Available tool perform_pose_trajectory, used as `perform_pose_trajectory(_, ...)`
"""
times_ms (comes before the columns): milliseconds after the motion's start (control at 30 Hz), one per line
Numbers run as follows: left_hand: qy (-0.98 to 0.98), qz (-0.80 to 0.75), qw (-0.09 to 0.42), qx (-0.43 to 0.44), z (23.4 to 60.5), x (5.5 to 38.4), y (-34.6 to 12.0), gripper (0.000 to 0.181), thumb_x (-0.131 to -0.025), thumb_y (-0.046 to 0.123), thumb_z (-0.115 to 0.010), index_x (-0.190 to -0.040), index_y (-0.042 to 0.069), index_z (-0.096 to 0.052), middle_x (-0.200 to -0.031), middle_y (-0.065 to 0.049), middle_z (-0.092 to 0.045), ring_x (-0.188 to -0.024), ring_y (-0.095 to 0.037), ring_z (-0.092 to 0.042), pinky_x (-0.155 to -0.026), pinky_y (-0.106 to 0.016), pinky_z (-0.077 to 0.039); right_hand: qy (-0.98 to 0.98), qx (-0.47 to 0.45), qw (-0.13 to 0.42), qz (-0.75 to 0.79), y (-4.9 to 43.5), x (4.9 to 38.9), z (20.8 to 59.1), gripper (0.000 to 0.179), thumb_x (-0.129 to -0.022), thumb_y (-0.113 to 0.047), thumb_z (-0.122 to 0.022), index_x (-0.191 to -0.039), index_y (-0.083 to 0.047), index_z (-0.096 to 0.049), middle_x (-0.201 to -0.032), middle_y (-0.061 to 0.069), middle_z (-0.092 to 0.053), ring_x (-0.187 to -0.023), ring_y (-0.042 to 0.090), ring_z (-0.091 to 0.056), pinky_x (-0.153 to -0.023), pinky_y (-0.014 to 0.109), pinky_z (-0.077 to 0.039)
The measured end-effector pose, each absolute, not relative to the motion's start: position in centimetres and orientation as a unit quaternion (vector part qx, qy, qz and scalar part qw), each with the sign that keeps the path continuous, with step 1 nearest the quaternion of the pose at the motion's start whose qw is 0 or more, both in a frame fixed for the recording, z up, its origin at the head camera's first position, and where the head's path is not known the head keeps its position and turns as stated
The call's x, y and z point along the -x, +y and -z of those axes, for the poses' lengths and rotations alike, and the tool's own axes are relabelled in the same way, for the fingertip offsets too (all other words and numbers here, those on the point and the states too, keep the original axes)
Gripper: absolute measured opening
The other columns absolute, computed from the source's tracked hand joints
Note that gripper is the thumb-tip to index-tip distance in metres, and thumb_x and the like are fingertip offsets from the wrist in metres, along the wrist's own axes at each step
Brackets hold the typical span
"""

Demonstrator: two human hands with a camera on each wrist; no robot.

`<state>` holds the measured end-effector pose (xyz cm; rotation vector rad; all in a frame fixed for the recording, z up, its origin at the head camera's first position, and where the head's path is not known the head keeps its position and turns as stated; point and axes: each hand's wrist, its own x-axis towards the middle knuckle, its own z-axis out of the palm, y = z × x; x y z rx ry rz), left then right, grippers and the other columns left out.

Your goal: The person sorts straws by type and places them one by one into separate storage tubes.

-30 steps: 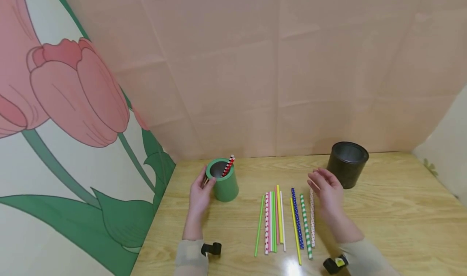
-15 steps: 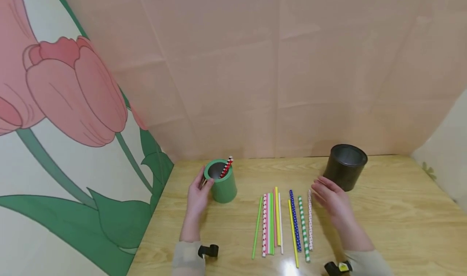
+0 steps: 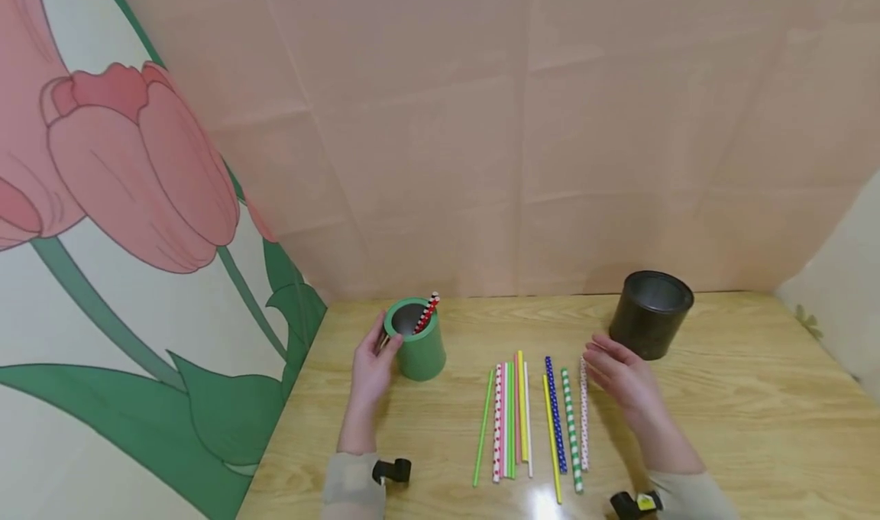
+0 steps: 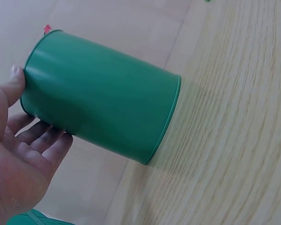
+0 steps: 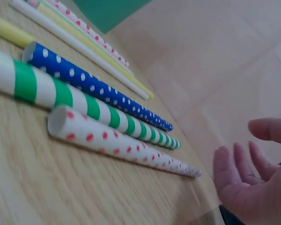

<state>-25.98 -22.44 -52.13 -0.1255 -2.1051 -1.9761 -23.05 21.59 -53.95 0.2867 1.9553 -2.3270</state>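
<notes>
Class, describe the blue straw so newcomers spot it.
On the table, find the green can, then the straws right of it. In the right group, the blue straw lies beside a striped straw; it alone is blue with white dots.

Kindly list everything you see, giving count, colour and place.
Table: one, pale wood, foreground
Backdrop: one, dusty pink, behind table
Tulip mural: one, pink and green, left
Right wall: one, off-white, right edge
Green can: one, green, table left
Patterned straws: count unclear, mainly red, in green can
Black can: one, black, table right
Loose straws: about twelve, mixed colours, mid-table
Wrist devices: two, black, bottom
Sleeves: two, pale, bottom
Left hand: one, bare, gripping green can
Right hand: one, bare, near black can
</notes>
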Motion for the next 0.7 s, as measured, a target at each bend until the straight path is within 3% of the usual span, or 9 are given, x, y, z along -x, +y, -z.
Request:
perform_pose_trajectory(167,-0.72,0.681,0.125,0.046,52.1,26.1,-22.4,0.063,-0.107,0.01,-0.067,-0.164,0.005,-0.041,-0.17,-0.017,-0.037,-0.157,-0.035,-0.034,-0.124,-0.044,-0.036,0.716,-0.085,0.076,0.689,22.4,23.1,54.5,0.066,-0.109,-0.02,-0.066,-0.162,0.005,-0.036,-0.131,-0.002,-0.071,-0.105,0.0,-0.068,-0.093,0.024,-0.061)
perform_pose_trajectory(333,-0.722,0.68,0.122,0.041,51.9,25.8,-22.5,0.063,-0.107,0.012,-0.067,-0.164,0.006,-0.04,-0.17,-0.016,-0.036,-0.156,-0.034,-0.035,-0.123,-0.041,-0.037,0.752,-0.082,0.09,0.648,22.9,23.2,54.7,0.066,-0.108,-0.021,-0.067,-0.16,0.006,-0.038,-0.151,0.026,-0.057,-0.102,-0.002,-0.066,-0.094,0.028,-0.061)
perform_pose_trajectory(700,-0.724,0.678,0.12,0.043,52.0,25.8,-22.4,0.065,-0.108,0.012,-0.067,-0.165,0.003,-0.038,-0.171,-0.013,-0.035,-0.157,-0.035,-0.034,-0.123,-0.039,-0.037,0.808,-0.06,0.097,0.578,23.7,23.2,55.7,0.077,-0.096,-0.015,-0.082,-0.156,0.011,-0.042,-0.15,0.031,-0.056,-0.112,0.015,-0.071,-0.083,0.017,-0.058)
